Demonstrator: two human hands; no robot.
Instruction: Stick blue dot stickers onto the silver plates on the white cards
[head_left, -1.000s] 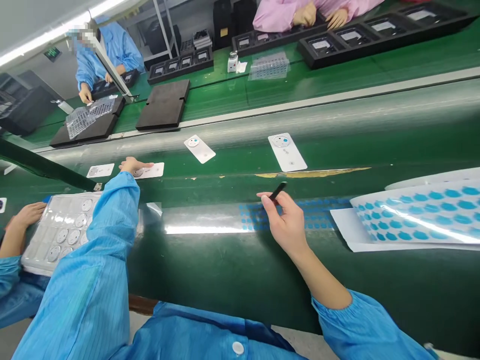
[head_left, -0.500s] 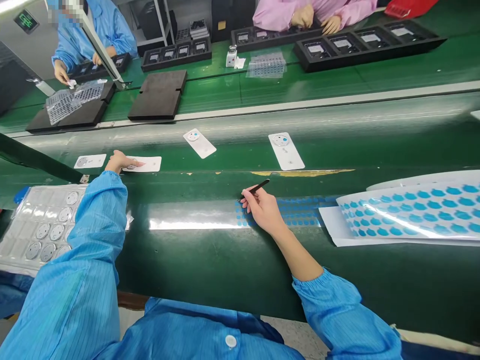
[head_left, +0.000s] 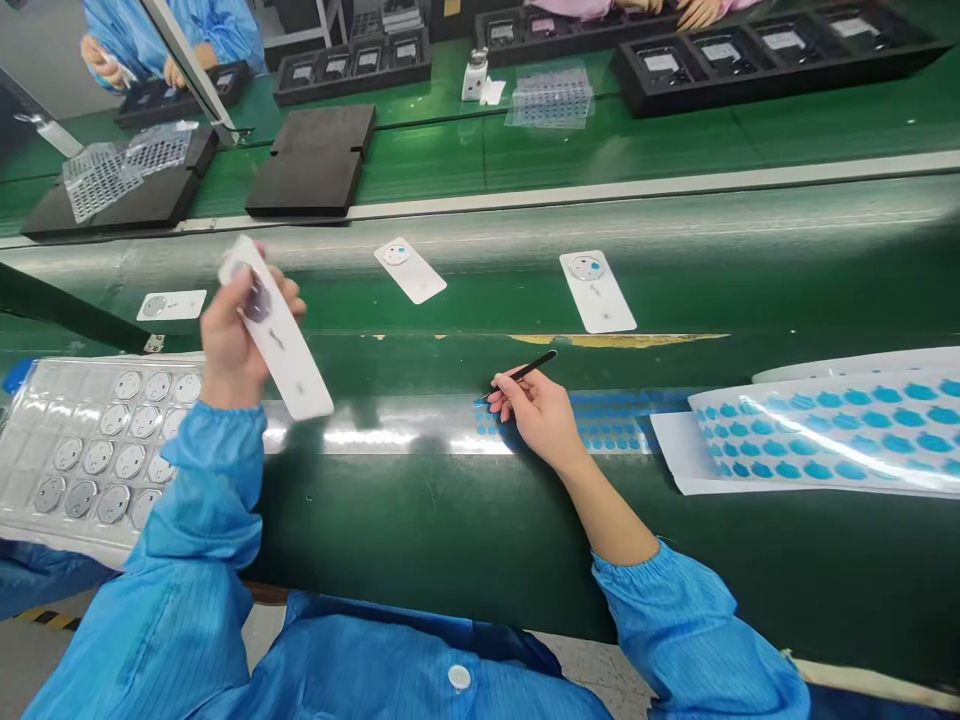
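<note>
L hand (head_left: 238, 330) clamps white rectangular plastic plate (head_left: 276, 328) mid-left; R hand (head_left: 541, 415) pinches thin black tweezers (head_left: 523, 373) at blue round stickers (head_left: 596, 428). I judge risk: plate slips, sticker misplaced.

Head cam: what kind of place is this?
Likely an electronics assembly line: a green conveyor belt carries white plates, black part trays line the far side, and the right hand holds tweezers by blue sticker sheets.
</note>
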